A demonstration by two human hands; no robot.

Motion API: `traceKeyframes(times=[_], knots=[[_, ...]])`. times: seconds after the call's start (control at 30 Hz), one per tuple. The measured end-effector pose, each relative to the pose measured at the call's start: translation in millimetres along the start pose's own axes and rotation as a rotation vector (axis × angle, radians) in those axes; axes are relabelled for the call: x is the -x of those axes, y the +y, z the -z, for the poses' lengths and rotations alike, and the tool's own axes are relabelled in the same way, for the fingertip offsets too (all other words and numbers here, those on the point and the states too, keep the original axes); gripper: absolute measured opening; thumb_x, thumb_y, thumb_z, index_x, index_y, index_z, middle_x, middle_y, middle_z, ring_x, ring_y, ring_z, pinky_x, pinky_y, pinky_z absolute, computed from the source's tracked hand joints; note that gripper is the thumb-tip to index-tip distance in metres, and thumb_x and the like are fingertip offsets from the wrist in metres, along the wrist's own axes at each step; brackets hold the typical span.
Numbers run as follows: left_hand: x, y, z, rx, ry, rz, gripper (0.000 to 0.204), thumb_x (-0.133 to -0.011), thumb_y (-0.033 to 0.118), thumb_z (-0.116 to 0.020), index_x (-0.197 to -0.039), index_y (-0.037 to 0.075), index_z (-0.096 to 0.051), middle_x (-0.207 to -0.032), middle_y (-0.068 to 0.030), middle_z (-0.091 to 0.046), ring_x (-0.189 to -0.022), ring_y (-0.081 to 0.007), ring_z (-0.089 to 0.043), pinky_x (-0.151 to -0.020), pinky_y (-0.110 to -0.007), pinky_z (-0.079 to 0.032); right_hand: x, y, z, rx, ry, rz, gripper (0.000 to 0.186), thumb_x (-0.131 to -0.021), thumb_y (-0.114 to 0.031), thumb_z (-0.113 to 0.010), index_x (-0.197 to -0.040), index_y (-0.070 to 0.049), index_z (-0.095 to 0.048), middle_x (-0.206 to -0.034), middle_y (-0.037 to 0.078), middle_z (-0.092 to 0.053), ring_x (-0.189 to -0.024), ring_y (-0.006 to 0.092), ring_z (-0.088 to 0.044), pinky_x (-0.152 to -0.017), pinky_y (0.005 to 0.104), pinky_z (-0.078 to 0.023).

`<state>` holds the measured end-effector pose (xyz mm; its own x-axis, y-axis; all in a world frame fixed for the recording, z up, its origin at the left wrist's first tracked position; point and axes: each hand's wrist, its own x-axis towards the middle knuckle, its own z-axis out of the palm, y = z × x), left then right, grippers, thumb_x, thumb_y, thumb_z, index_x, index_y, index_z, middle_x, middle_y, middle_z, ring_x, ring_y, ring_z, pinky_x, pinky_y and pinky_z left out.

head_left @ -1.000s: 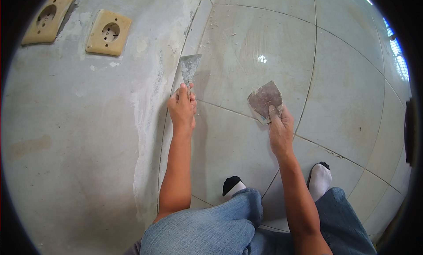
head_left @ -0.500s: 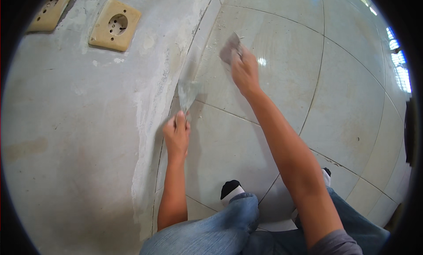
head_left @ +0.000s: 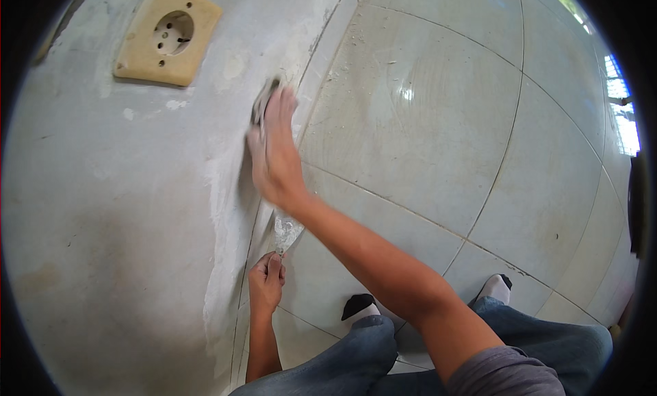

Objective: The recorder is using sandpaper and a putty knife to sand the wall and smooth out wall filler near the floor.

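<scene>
Pinched scraper (head_left: 286, 230) in left hand (head_left: 266, 279), held sandpaper (head_left: 261, 107) to wall (head_left: 130, 204) with straight right hand (head_left: 276, 146), near yellow socket (head_left: 168, 34) and floor crumbs (head_left: 355, 34).

No text, label, brand, number or sign can be read. Nothing legible stands on the yellowed socket plate (head_left: 168, 36) on the wall (head_left: 123, 211), or on the smeared scraper (head_left: 287, 226) beside its floor edge. The flat piece (head_left: 261, 108) in the right hand (head_left: 277, 153) is too blurred for lettering
</scene>
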<state>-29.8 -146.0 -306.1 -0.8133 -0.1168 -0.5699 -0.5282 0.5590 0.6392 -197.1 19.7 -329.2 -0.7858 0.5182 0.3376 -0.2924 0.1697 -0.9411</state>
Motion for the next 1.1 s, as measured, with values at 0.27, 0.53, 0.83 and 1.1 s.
traceKeyframes(times=[0.27, 0.53, 0.83, 1.1], knots=[[-10, 8, -2, -0.048, -0.058, -0.04, 0.036, -0.103, 0.03, -0.05, -0.099, -0.002, -0.066, -0.063, 0.0023, -0.049, -0.054, -0.0051, -0.041, -0.05, -0.022, -0.033, 23, 0, -16, -0.569, 0.057, -0.309, 0.056, -0.102, -0.012, -0.041, -0.152, 0.005, -0.022, -0.158, 0.026, -0.02, -0.149, 0.0353, -0.018, -0.121, 0.0396, -0.014], [5, 22, -20, 0.048, -0.101, 0.003, 0.037, -0.102, 0.031, -0.051, -0.099, -0.002, -0.066, -0.062, 0.003, -0.047, -0.054, -0.0053, -0.041, -0.05, -0.023, -0.034, -70, 23, 18, -0.004, 0.221, -0.205, 0.051, -0.1, -0.003, -0.033, -0.149, 0.007, -0.026, -0.151, 0.028, -0.035, -0.143, 0.0379, -0.031, -0.117, 0.037, -0.026], [7, 16, -19, 0.023, -0.134, 0.03, 0.036, -0.103, 0.032, -0.051, -0.097, 0.0, -0.066, -0.064, 0.0027, -0.049, -0.054, -0.0047, -0.041, -0.05, -0.022, -0.032, -7, -5, -10, -0.008, 0.242, -0.068, 0.05, -0.098, -0.001, -0.042, -0.147, 0.005, -0.034, -0.153, 0.026, -0.032, -0.143, 0.036, -0.033, -0.117, 0.0367, -0.026], [6, -20, 7, 0.049, -0.091, 0.036, 0.037, -0.103, 0.033, -0.05, -0.09, 0.001, -0.063, -0.063, 0.0032, -0.049, -0.053, -0.0042, -0.038, -0.048, -0.023, -0.029, 57, -51, -15, -0.15, 0.064, -0.13, 0.052, -0.094, 0.006, -0.036, -0.146, 0.008, -0.034, -0.153, 0.028, -0.031, -0.146, 0.0366, -0.026, -0.119, 0.0371, -0.021]])
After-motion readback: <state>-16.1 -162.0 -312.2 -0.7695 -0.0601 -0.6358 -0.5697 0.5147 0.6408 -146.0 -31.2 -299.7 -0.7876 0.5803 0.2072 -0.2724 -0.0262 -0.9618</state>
